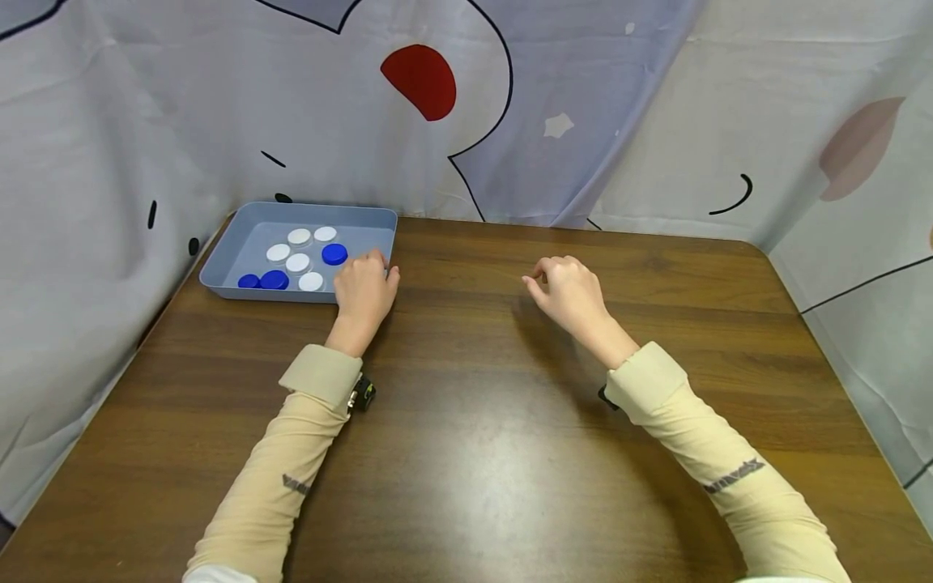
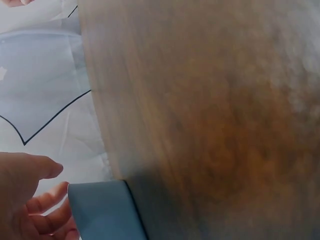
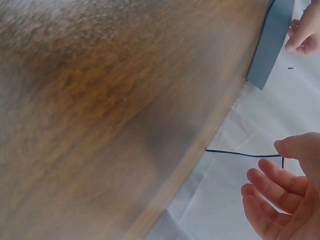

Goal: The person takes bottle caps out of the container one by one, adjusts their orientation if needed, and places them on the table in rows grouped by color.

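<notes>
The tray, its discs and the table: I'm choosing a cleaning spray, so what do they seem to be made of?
The tray is probably moulded plastic, satin blue-grey, with smooth walls and rounded corners. The blue discs and white discs look like plastic, judging by their even colour. The table looks like wood or laminate: brown grain, glossy where light reflects.

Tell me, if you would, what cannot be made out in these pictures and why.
Head: the left hand hides part of the tray; whether more discs lie there cannot be told.
Left wrist: the tray's wall partly covers the left fingers; the bottom edge cuts off the tray.
Right wrist: the top edge cuts off the tray; its wall hides the discs.
Head: the print on the left sleeve is too small to read.
</notes>
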`<move>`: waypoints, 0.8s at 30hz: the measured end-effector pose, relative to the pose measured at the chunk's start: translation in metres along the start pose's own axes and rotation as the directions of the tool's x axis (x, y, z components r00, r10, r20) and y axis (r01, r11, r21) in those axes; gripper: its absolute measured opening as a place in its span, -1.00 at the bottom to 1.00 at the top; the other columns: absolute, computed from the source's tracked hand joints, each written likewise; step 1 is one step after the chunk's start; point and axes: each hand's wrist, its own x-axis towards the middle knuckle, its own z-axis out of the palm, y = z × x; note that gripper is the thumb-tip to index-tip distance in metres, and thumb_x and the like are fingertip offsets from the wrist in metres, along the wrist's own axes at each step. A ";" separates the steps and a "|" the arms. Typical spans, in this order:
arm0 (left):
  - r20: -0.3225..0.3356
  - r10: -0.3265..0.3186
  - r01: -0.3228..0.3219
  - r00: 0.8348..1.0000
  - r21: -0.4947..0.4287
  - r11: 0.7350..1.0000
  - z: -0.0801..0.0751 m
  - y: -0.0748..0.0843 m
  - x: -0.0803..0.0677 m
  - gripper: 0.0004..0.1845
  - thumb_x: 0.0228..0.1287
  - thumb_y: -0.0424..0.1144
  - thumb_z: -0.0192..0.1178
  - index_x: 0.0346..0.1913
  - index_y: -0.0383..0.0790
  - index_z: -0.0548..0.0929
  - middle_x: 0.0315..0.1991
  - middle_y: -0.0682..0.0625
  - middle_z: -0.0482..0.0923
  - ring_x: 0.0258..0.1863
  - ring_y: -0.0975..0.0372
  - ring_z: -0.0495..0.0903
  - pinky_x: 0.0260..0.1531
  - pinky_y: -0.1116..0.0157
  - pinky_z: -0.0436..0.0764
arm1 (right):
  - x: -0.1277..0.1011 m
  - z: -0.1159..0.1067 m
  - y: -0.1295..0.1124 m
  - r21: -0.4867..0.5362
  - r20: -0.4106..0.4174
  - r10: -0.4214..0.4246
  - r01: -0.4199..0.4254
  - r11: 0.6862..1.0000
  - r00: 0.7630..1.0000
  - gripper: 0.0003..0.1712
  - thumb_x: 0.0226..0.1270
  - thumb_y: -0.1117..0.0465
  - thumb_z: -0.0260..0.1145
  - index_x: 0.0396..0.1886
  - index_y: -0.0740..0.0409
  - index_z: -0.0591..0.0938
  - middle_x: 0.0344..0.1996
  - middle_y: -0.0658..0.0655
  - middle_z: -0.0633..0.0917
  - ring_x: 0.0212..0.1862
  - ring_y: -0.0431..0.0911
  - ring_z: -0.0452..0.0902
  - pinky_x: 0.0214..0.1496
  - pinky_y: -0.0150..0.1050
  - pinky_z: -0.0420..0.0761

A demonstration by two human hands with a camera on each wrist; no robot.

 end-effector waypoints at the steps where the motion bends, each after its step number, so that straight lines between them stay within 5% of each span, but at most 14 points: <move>1: 0.006 0.000 0.000 1.000 0.005 1.000 0.000 0.000 0.000 -0.75 0.29 -0.17 0.16 -0.29 -0.36 0.60 -0.36 -0.29 0.66 -0.36 -0.16 0.62 -0.43 -0.05 0.59 | 0.000 0.000 0.000 0.000 0.002 0.000 0.000 1.000 1.000 -0.73 0.26 0.05 0.29 -0.35 0.18 0.71 -0.46 0.14 0.72 -0.37 0.02 0.58 -0.42 -0.04 0.59; 14: 0.106 -0.053 0.046 0.993 0.070 0.996 0.000 -0.004 0.003 -0.72 0.27 -0.15 0.20 -0.39 -0.36 0.60 -0.34 -0.37 0.68 -0.33 -0.21 0.66 -0.43 -0.07 0.58 | 0.003 -0.001 -0.002 -0.004 0.037 0.010 -0.010 1.000 0.999 -0.72 0.28 0.04 0.28 -0.36 0.18 0.70 -0.44 0.16 0.73 -0.37 0.04 0.59 -0.40 -0.04 0.60; 24: 0.184 -0.024 -0.001 0.983 0.136 0.991 -0.003 -0.004 0.005 -0.75 0.21 -0.21 0.25 -0.28 -0.41 0.63 -0.26 -0.38 0.67 -0.26 -0.19 0.66 -0.36 -0.08 0.61 | 0.004 0.001 -0.002 -0.014 0.026 0.007 -0.007 1.000 1.000 -0.74 0.28 0.06 0.26 -0.44 0.14 0.69 -0.52 0.08 0.70 -0.42 0.02 0.59 -0.46 -0.05 0.58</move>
